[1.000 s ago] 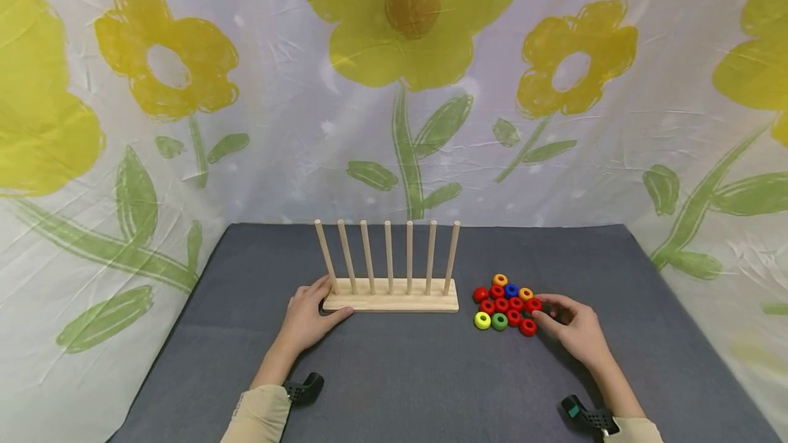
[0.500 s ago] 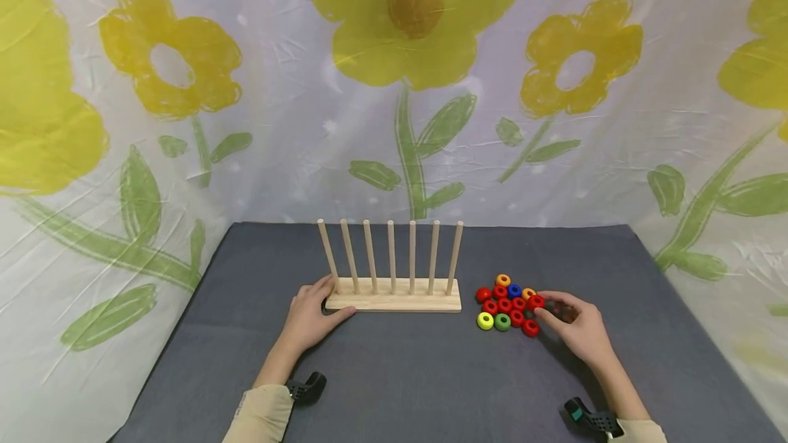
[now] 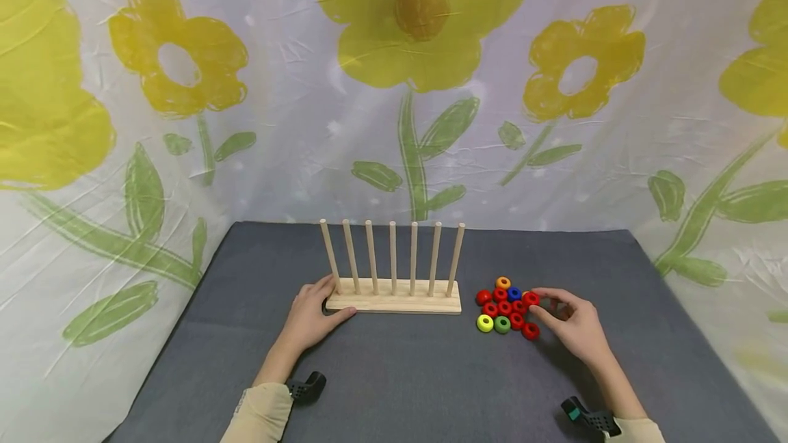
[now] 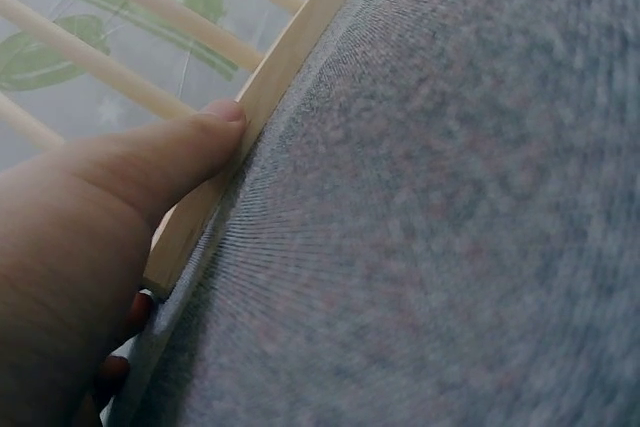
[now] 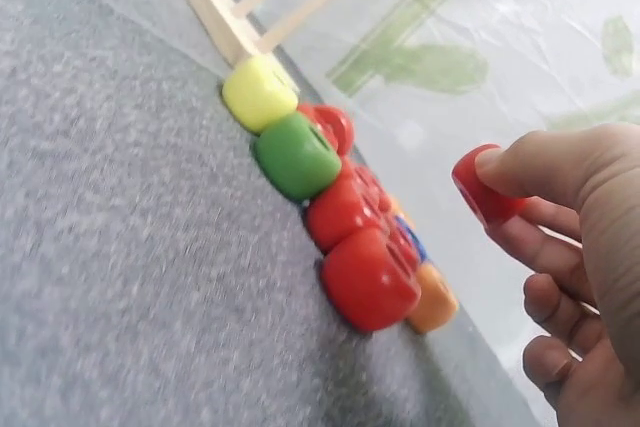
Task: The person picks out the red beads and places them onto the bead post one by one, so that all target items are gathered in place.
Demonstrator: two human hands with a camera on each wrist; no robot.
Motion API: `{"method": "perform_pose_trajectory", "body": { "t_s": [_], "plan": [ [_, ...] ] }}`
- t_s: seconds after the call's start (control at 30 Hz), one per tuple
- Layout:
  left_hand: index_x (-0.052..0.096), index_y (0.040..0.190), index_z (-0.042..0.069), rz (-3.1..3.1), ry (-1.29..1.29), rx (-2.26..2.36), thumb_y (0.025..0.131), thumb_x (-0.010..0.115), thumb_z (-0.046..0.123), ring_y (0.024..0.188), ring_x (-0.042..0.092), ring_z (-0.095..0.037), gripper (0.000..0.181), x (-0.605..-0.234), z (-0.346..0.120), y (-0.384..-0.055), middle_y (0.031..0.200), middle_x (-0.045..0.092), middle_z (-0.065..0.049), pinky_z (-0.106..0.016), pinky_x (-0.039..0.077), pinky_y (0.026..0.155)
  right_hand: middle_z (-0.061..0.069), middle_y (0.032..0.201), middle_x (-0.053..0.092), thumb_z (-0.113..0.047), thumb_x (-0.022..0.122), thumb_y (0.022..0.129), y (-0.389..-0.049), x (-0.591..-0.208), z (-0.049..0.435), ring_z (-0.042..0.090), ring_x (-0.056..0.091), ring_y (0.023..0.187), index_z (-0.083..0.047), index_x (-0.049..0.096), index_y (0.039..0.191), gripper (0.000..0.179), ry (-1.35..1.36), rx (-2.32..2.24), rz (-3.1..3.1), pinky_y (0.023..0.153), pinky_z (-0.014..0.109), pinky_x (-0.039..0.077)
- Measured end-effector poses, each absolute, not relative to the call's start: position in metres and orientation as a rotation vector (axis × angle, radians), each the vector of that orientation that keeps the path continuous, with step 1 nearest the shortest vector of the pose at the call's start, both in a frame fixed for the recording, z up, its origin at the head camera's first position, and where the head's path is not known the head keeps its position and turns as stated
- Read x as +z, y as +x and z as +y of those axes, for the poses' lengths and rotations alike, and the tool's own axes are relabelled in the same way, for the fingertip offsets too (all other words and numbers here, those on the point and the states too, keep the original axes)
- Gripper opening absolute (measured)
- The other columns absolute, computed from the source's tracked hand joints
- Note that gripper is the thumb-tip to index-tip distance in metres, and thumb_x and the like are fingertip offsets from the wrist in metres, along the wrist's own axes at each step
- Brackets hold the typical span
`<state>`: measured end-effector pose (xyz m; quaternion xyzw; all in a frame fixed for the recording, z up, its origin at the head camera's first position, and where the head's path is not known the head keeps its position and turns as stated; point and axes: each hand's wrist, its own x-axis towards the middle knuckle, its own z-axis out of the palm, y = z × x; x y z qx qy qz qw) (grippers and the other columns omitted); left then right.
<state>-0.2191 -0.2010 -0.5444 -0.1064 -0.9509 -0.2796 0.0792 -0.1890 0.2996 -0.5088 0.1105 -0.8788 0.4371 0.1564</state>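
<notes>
A wooden peg rack (image 3: 400, 303) with a row of upright bare dowels stands on the dark cloth. My left hand (image 3: 310, 313) holds its left end, the thumb on the front edge and the other fingers round the end and back. At the right, my right hand (image 3: 577, 328) pinches a red bead (image 5: 472, 185) between thumb and fingertips, raised off the cloth in the right wrist view. Just left of that hand lies a cluster of beads: a yellow bead (image 3: 485, 323), a green bead (image 3: 501, 324), a blue bead (image 3: 514, 294), orange ones and several red ones.
Dark grey cloth (image 3: 394, 381) covers the table. Behind it hangs a pale curtain (image 3: 283, 122) printed with yellow flowers. A black strap (image 3: 308, 388) sits on the left wrist, another strap (image 3: 591, 419) on the right.
My right hand has lifted the red bead from the right side of the cluster and brought it slightly up and left. My left hand stays at the rack's end.
</notes>
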Motion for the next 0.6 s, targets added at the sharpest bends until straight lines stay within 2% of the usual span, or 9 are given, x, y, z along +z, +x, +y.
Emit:
{"method": "perform_pose_trajectory", "body": {
  "t_s": [0.6],
  "plan": [
    [0.055,0.145,0.000,-2.848,-0.368,-0.875,0.088,0.078,0.050,0.133,0.040,-0.039,0.080,-0.542,-0.202,-0.219,0.156,0.040,-0.018,-0.058,0.036,0.106,0.001,0.085,0.056,-0.013,0.081,0.090,-0.197,-0.494,0.283,0.013,0.031,0.054,-0.017,0.076,0.116,0.026,0.432,1.233,-2.481,0.048,0.030,0.028]
  ]
}}
